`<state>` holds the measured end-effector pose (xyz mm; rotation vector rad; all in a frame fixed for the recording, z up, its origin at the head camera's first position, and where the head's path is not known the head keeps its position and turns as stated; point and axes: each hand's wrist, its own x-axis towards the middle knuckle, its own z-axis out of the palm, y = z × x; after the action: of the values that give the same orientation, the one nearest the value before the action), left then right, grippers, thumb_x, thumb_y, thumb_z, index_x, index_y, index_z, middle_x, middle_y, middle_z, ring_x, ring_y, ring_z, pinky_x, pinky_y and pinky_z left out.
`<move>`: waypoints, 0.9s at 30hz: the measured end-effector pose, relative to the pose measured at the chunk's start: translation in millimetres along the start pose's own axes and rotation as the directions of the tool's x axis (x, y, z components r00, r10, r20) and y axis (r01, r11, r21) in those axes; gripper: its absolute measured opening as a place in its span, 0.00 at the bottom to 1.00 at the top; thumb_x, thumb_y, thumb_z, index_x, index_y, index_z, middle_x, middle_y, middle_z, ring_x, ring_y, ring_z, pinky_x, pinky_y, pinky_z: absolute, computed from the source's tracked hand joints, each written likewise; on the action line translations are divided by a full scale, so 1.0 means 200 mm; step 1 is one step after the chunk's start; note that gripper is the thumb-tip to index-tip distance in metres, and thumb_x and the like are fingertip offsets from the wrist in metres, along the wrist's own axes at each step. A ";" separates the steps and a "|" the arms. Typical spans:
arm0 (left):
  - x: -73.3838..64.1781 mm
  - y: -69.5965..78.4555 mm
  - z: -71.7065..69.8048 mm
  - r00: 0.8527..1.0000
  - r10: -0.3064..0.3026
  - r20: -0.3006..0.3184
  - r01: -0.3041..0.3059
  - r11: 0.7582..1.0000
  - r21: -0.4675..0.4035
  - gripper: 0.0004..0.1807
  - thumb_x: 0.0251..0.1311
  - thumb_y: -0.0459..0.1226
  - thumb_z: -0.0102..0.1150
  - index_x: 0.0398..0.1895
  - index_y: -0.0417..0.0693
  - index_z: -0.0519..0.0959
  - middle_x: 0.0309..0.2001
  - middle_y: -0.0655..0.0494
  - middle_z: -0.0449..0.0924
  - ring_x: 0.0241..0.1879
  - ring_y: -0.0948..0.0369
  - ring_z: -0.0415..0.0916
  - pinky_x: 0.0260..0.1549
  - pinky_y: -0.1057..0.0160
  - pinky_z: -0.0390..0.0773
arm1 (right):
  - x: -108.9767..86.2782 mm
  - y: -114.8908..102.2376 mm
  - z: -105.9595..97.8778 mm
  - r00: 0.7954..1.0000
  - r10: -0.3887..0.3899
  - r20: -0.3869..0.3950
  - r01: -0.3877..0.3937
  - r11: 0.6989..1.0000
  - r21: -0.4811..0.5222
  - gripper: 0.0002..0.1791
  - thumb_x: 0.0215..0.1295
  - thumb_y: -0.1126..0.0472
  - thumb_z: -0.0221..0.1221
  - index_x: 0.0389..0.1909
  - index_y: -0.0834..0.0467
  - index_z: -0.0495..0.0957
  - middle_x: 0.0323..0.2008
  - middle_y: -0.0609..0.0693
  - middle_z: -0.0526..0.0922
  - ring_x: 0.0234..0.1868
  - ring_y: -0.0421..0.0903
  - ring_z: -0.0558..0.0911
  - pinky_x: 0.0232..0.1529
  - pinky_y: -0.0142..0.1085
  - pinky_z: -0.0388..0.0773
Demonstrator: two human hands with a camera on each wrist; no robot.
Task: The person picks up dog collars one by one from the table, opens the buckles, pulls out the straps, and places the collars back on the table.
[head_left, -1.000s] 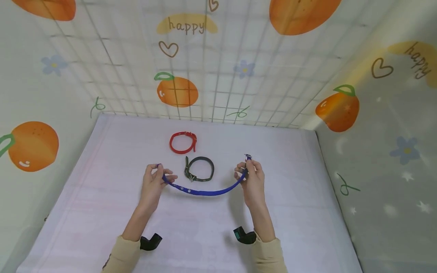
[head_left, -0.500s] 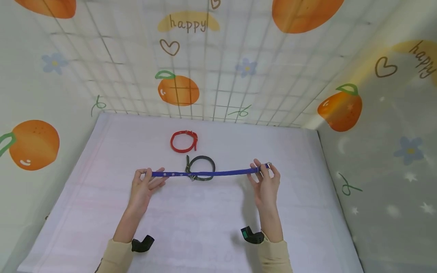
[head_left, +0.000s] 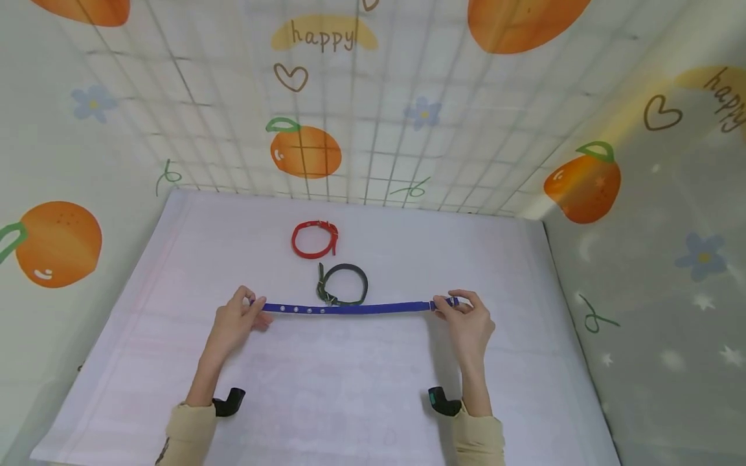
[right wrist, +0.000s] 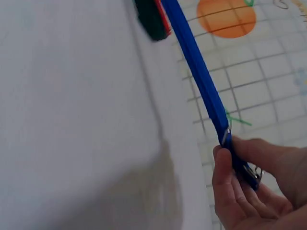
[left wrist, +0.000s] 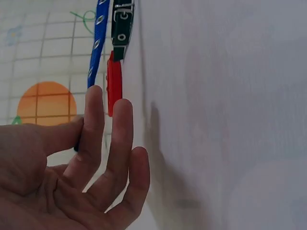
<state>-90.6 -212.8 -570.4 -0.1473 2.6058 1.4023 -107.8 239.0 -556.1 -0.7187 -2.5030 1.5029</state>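
A blue pet collar (head_left: pixel 361 310) is stretched nearly straight between the two hands, above the table. My left hand (head_left: pixel 231 325) pinches its end with the metal-rimmed holes; in the left wrist view that collar (left wrist: pixel 99 38) runs up from the fingers. My right hand (head_left: pixel 469 327) pinches the buckle end, and the metal buckle (right wrist: pixel 249 171) shows between thumb and fingers in the right wrist view. Just beyond the strap lies a dark green collar (head_left: pixel 366 282), fastened in a loop. Behind that one is a red collar (head_left: pixel 294 243), also looped.
A white cloth covers the table (head_left: pixel 350 388). Printed sheets with oranges hang over a wire grid (head_left: pixel 379 149) at the back and line both sides. Each wrist carries a small black camera mount (head_left: pixel 229 402).
One second ago the blue collar sagged in a curve; my hands have moved apart and pulled it straight. Since half a second ago it has come slightly nearer the front.
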 end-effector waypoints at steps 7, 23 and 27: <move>0.01 -0.02 -0.03 0.996 -0.029 0.080 0.024 0.997 0.070 0.13 0.86 0.44 0.48 0.50 0.42 0.71 0.37 0.50 0.95 0.34 0.58 0.93 0.47 0.54 0.79 | 0.03 0.05 -0.06 0.992 -0.047 0.121 0.080 0.955 -0.285 0.26 0.64 0.42 0.76 0.53 0.56 0.87 0.32 0.53 0.94 0.31 0.43 0.83 0.35 0.34 0.70; 0.05 -0.04 -0.04 0.998 -0.017 0.059 0.005 0.980 0.197 0.12 0.83 0.43 0.53 0.44 0.43 0.75 0.30 0.56 0.93 0.25 0.63 0.78 0.35 0.63 0.69 | 0.01 0.09 -0.05 0.980 -0.020 0.199 0.102 0.904 -0.414 0.24 0.67 0.41 0.73 0.43 0.59 0.87 0.45 0.64 0.90 0.45 0.57 0.80 0.37 0.36 0.69; 0.06 -0.06 -0.03 0.999 -0.028 0.042 0.019 0.977 0.211 0.12 0.83 0.44 0.53 0.45 0.44 0.74 0.32 0.56 0.92 0.24 0.63 0.78 0.32 0.63 0.69 | 0.01 0.08 -0.04 0.980 0.010 0.198 0.077 0.902 -0.424 0.23 0.67 0.42 0.73 0.41 0.59 0.85 0.36 0.57 0.87 0.41 0.52 0.76 0.35 0.36 0.67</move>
<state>-101.1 -224.1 -579.0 -0.1155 2.6839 1.0985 -102.1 252.6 -565.7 -0.5978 -3.0277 1.0564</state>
